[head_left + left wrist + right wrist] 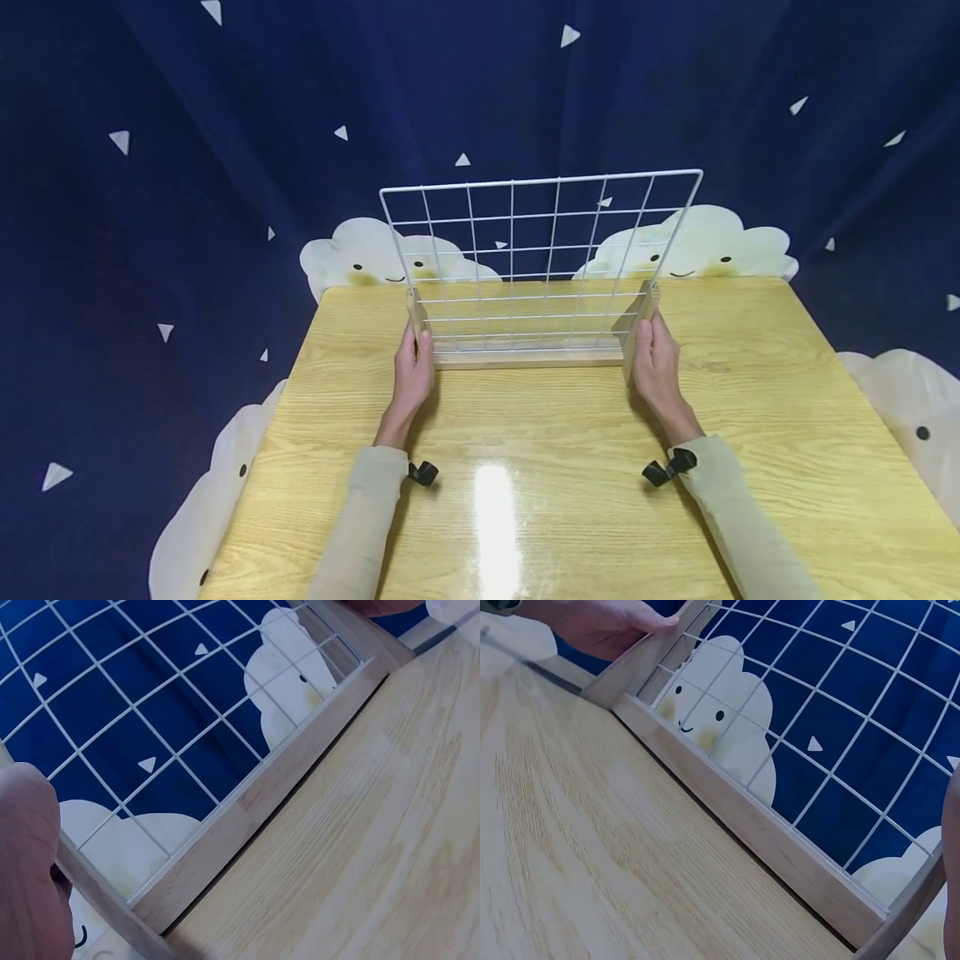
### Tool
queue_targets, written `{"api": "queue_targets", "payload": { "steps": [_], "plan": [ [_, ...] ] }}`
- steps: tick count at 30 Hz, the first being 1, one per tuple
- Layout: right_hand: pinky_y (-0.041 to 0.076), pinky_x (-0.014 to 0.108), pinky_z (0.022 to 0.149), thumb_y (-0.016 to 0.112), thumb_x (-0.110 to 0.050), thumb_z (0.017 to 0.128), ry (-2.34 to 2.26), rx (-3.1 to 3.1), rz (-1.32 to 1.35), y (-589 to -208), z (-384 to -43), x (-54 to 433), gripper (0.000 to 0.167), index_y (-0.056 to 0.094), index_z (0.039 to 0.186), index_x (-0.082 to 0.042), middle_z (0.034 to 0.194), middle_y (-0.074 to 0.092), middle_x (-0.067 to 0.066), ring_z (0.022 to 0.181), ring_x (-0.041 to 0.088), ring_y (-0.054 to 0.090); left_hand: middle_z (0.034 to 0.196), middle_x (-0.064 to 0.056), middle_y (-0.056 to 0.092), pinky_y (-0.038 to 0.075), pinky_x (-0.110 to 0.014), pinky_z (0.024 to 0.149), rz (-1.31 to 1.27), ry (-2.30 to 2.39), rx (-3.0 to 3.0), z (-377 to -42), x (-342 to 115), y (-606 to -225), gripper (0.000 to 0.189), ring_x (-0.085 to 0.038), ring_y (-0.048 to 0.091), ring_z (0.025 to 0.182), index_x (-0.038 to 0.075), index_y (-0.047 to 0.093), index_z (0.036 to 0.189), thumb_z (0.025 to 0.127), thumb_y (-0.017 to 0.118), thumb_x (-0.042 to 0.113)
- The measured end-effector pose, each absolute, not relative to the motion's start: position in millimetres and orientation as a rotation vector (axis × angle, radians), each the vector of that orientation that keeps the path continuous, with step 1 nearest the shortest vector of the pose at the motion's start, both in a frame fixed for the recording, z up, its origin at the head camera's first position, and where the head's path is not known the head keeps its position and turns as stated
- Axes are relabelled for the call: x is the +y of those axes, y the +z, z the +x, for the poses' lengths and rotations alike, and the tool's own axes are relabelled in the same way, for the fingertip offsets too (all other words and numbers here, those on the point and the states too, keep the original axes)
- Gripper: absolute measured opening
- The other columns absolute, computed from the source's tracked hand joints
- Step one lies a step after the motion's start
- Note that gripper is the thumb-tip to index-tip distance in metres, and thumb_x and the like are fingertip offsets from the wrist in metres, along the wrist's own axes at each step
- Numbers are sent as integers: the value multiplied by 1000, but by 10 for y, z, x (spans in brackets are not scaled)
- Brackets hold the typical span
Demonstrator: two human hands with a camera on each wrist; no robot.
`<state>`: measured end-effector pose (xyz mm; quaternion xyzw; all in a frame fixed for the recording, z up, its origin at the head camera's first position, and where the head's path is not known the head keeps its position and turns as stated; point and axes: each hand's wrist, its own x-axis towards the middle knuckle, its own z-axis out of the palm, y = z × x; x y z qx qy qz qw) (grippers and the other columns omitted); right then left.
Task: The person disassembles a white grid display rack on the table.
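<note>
A white wire grid rack (512, 217) stands upright near the back of the table, between two wooden side panels joined by a low wooden crossbar (528, 360). My left hand (412, 367) grips the left side panel (417, 313), thumb on the near side. On the opposite end, my right hand (657, 362) holds the right side panel (632, 346) with its thumb along the inner side. A thin dark line runs beneath the crossbar (241, 811) in both wrist views. Most fingers of each hand are hidden behind the panels.
The wooden table (562, 483) spreads in front of the rack, with a bright light reflection on it. A dark blue curtain (300, 67) with white triangles and clouds hangs behind and at both sides. Black straps with small devices (656, 473) sit on both wrists.
</note>
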<state>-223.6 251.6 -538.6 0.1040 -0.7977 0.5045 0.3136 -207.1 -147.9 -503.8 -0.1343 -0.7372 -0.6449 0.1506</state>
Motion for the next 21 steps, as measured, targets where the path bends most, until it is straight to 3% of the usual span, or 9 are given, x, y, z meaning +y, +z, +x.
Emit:
{"api": "queue_targets", "payload": {
  "steps": [3,8,10,15,18,21],
  "plan": [
    [50,16,78,42,-12,113,1317,-2117,263,-5394,-2248,2523,34,59,138,3,117,68,29,96,19,64,166,-31,22,25,-57,122,-402,-1838,-2105,-2085,-1472,-5050,55,-43,24,154,-4,21,163,112,38,1],
    [45,14,83,43,-18,113,1277,-2143,254,-5397,-2274,2532,33,59,130,6,116,68,30,101,37,66,164,-30,28,32,-53,121,-375,-1817,-2107,-2101,-1470,-5061,54,-40,32,151,-5,24,162,111,40,2],
    [49,22,86,43,-20,114,1249,-2155,236,-5386,-2287,2530,35,59,130,6,119,68,30,105,40,67,158,-33,38,42,-45,115,-352,-1805,-2102,-2108,-1467,-5062,52,-46,45,140,-7,27,161,111,41,2],
    [54,54,88,44,-18,113,1203,-2155,221,-5359,-2321,2487,35,59,130,9,120,67,30,109,46,67,147,-33,50,48,-31,96,-323,-1778,-2061,-2270,-1513,-5319,49,-48,54,113,-2,33,161,113,40,8],
    [53,64,91,43,-14,113,1193,-2136,239,-5373,-2340,2478,34,57,131,11,119,66,31,111,52,65,150,-31,49,47,-37,101,-319,-1766,-2051,-2344,-1525,-5423,47,-46,52,120,-1,38,159,113,40,11],
    [53,66,91,43,-12,112,1171,-2126,241,-5399,-2351,2477,33,57,132,11,118,66,32,110,53,65,154,-26,47,46,-47,106,-304,-1745,-2073,-2339,-1516,-5418,45,-46,51,129,-1,40,157,113,40,10]
  ]
}}
